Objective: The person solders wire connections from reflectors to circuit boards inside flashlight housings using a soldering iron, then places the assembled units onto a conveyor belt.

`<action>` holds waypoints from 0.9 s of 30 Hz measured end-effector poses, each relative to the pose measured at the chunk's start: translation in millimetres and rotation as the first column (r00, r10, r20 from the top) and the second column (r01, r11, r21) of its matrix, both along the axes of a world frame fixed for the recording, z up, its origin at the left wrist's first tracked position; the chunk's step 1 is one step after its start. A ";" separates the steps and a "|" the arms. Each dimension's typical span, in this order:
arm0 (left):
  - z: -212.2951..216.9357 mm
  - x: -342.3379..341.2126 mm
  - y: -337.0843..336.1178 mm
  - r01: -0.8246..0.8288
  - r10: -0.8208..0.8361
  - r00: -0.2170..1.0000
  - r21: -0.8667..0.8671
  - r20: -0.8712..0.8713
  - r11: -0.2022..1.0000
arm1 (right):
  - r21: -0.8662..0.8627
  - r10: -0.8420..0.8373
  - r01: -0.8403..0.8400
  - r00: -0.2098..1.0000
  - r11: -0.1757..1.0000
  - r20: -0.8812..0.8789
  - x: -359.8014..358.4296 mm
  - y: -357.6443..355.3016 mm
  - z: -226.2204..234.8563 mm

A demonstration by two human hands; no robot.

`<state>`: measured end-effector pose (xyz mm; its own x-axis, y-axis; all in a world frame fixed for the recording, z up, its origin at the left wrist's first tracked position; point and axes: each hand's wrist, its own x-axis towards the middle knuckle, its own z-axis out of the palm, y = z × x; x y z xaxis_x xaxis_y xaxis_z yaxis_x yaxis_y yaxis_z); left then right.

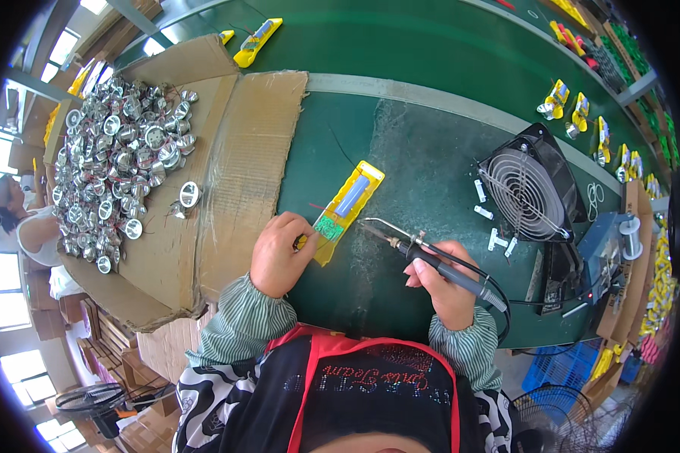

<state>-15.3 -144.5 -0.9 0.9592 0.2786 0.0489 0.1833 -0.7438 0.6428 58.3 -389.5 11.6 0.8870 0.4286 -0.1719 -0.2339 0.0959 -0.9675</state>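
Note:
On the green bench before me lies a yellow plastic casing [326,254], tilted with its far end to the right. It holds a blue cylindrical battery [352,195] and a small green circuit board [329,227]; thin wires stick out. My left hand [278,255] is closed at the casing's left edge beside the board, and its fingertips are partly hidden. In my right hand [447,291] is a soldering iron [468,284] with a thin curved metal tube along its front. Its tip points at the casing, a little to the right of the board, apart from it.
Left, an open cardboard box [238,151] holds many silvery lamp reflectors [128,151]. A black fan [523,189] stands right, near small white pieces [497,240] and a blue soldering station [601,245] with a solder spool [630,238]. Further yellow casings [555,100] lie beyond. Another person [38,226] sits far left.

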 end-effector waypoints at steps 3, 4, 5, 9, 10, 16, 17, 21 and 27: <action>5.9 -3.6 -0.1 0.032 -0.031 0.999 0.040 -0.023 0.999 | 0.001 -0.019 0.019 1.000 1.000 -0.001 0.1 -7.3 -0.9; 8.5 -5.5 -1.2 0.073 -0.067 0.995 0.082 -0.081 0.994 | -0.001 -0.018 0.018 1.000 1.000 -0.010 0.2 -10.7 -1.5; 11.2 -7.8 -3.7 0.075 -0.069 0.996 0.099 -0.065 0.992 | 0.015 -0.022 0.021 1.000 1.000 0.007 1.0 -12.1 -2.4; 12.1 -9.2 -10.7 0.273 -0.260 0.962 0.355 -0.086 0.894 | 0.017 -0.048 0.048 0.999 0.999 0.010 1.2 -18.6 -2.3; 11.5 -3.0 -13.1 0.264 -0.244 0.964 0.288 -0.106 0.920 | 0.006 -0.059 0.059 0.998 0.998 0.003 1.9 -21.1 -2.8; 0.1 110.7 -29.9 0.331 -0.332 0.943 0.061 0.006 0.942 | 0.015 -0.144 0.144 0.989 0.989 -0.021 9.0 -37.6 -9.2; -8.5 139.9 -33.1 0.357 -0.363 0.930 0.089 0.060 0.930 | 0.020 -0.166 0.166 0.986 0.986 -0.008 10.6 -39.5 -10.0; -28.6 276.9 -76.7 0.407 -0.421 0.907 -0.310 0.025 0.859 | -0.011 -0.225 0.225 0.974 0.974 -0.026 17.0 -45.8 -13.0; -17.6 378.5 -93.6 0.561 -0.568 0.811 -0.463 0.141 0.686 | -0.031 -0.232 0.231 0.972 0.972 -0.032 23.5 -50.2 -17.5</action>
<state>363.2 -238.1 -18.4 0.9421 -0.3318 0.0494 -0.1621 -0.3215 0.9329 81.7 -439.7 -5.9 0.9547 0.2072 -0.2135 -0.2425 0.1259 -0.9619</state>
